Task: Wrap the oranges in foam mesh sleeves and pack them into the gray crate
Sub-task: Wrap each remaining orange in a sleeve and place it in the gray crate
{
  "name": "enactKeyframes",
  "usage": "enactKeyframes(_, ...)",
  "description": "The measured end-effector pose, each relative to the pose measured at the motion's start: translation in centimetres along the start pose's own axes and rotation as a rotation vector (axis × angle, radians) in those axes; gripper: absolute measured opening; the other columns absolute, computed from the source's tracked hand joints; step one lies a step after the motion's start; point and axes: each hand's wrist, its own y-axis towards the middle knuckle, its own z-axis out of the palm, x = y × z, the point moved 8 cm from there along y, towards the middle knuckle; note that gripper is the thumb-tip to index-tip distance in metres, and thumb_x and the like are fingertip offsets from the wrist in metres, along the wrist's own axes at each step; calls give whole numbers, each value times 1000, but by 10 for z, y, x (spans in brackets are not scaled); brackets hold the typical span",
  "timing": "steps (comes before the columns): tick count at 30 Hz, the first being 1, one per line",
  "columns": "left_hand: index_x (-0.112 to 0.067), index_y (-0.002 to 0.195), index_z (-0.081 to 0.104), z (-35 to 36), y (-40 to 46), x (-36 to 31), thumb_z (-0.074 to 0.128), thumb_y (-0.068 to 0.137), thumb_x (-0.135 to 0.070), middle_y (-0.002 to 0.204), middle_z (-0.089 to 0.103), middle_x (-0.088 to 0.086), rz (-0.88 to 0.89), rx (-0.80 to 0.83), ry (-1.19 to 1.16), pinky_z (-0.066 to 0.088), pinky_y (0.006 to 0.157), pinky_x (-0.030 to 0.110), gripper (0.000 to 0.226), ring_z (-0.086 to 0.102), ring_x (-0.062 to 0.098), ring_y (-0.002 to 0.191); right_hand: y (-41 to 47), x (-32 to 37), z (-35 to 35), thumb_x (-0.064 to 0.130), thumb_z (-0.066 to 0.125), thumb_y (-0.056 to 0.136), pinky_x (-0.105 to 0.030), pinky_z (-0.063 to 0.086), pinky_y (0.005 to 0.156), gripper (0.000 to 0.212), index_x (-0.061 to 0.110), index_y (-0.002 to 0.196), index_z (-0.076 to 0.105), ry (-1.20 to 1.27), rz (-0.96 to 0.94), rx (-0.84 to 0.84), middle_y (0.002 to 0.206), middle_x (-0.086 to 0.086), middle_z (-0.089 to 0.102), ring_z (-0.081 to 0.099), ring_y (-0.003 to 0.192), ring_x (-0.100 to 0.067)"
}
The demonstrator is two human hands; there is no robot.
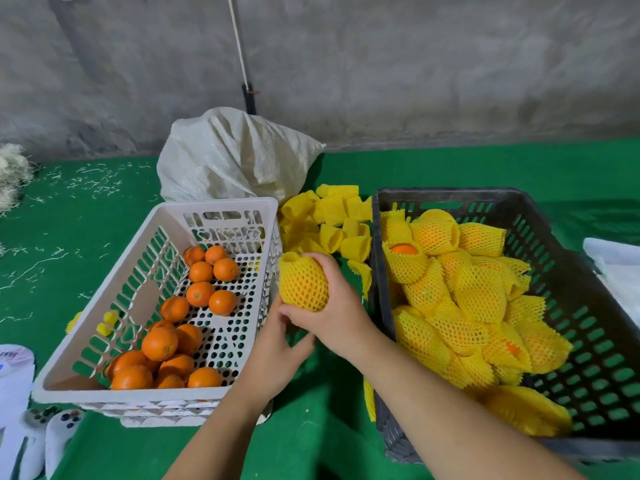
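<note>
My right hand [337, 306] grips an orange wrapped in a yellow foam mesh sleeve [303, 282], held between the two crates. My left hand [277, 348] sits just below it, fingertips touching the sleeve's lower end. The white crate [104, 388] on the left holds several bare oranges [159, 342]. The gray crate [588, 306] on the right holds several wrapped oranges [460, 306]. A pile of empty yellow sleeves [332, 220] lies behind my hands, between the crates.
A white woven sack [235, 157] stands behind the white crate. Green cloth [69, 237] covers the table, strewn with pale fibres at the left. White gloves [41, 441] lie at the front left and a white sheet [620, 268] at the right edge.
</note>
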Motion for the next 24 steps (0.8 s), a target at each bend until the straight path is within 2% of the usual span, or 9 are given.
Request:
enactKeyframes(2,-39,163,28,-23,-8,3,68,103,-29,142,61,-21,-46,-88,-34,53,97,26,72,61,4,127,-3,7,-30,61,84,67,-18,53,88,77,62,129,40,120,2,-135,125,32,55,57,115,5)
enactKeyframes(5,-43,148,46,-80,-6,15,59,104,-49,136,62,-28,-66,-304,170,53,97,40,46,61,1,124,-12,10,-104,78,81,61,-18,55,85,76,66,125,42,141,-25,-352,123,28,60,62,110,4)
enactKeyframes(7,-40,138,55,-93,-1,33,53,101,-53,137,59,-28,-106,-259,321,53,102,48,40,60,7,125,-25,6,-155,80,76,66,-17,52,90,80,62,134,38,-77,-49,-478,131,27,57,59,117,2)
enactKeyframes(9,-39,134,58,-91,-1,49,51,98,-56,139,61,-17,-174,-216,317,50,103,44,41,59,15,128,-37,-14,-191,70,68,83,-24,43,105,78,48,149,34,-384,-48,-598,148,17,45,46,137,-8)
enactKeyframes(11,-36,137,58,-83,1,57,53,97,-57,141,61,-9,-169,-166,373,47,102,41,45,58,19,130,-36,-54,-204,56,58,96,-41,32,120,76,32,160,25,-608,117,-547,164,-1,26,25,153,-23)
enactKeyframes(13,-34,142,54,-76,4,59,54,98,-55,143,59,-7,-134,-106,467,46,100,39,49,56,14,126,-34,-101,-199,52,54,100,-49,22,124,79,32,164,12,-628,379,-398,171,-8,7,8,157,-29)
enactKeyframes(14,-35,144,52,-74,5,60,54,99,-55,144,58,-8,-131,-81,484,45,100,38,50,54,11,124,-33,-114,-199,54,53,100,-49,19,125,81,33,164,7,-621,436,-377,171,-7,1,4,158,-29)
enactKeyframes(20,-51,141,44,-71,6,60,53,98,-59,147,52,-17,-165,-56,407,43,103,37,44,52,9,128,-31,-129,-199,64,55,95,-46,1,126,98,41,160,-14,-742,473,-341,170,-1,-17,-11,158,-24)
enactKeyframes(24,-39,146,47,-69,6,54,53,102,-55,149,53,-13,-148,-61,413,46,105,39,48,54,12,130,-36,-114,-207,56,57,96,-47,-2,127,95,37,162,-9,-645,428,-488,171,-4,-15,-10,158,-22)
